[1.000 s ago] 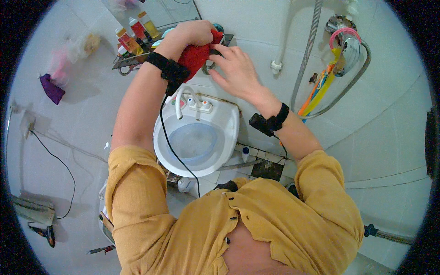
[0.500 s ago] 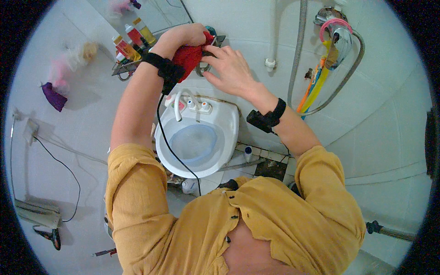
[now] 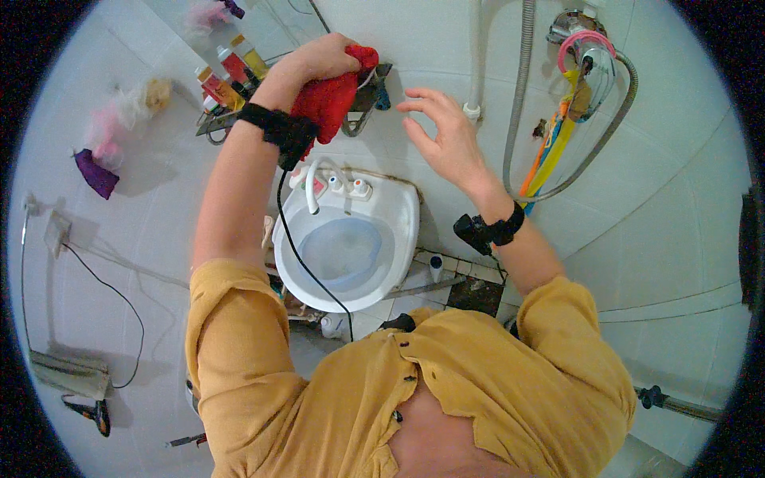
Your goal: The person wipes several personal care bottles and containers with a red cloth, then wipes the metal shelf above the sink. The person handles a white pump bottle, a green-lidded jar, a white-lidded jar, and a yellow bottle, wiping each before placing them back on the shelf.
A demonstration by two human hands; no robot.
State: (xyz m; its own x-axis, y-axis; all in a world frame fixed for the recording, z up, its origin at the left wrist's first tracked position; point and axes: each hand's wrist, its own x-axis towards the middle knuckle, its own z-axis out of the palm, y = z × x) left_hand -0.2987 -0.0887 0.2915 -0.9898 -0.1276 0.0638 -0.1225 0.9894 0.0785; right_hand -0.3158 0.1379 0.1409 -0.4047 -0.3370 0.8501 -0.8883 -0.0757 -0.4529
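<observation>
My left hand (image 3: 323,57) is closed on a red cloth (image 3: 328,107), which hangs down at the right part of a dark wall shelf (image 3: 215,123). My right hand (image 3: 446,135) is to the right of the shelf, in front of the white wall, its fingers apart and nothing in them. A small dark teal item (image 3: 382,92) hangs at the shelf's right end, between the two hands. Several bottles, among them a red one (image 3: 233,64) and a yellow one (image 3: 251,54), stand on the shelf's left part, beside my left forearm.
Below is a white sink (image 3: 398,215) with a curved white tap (image 3: 311,187) and a bluish basin (image 3: 340,248) inside it. A shower hose (image 3: 510,111) hangs at the right. Bath puffs (image 3: 111,139) hang on the left wall. A cable (image 3: 291,231) runs from my left wrist across the sink.
My right hand has moved away from the shelf and the red cloth, to the right and slightly down. My left hand keeps its hold on the cloth, which shows more fully.
</observation>
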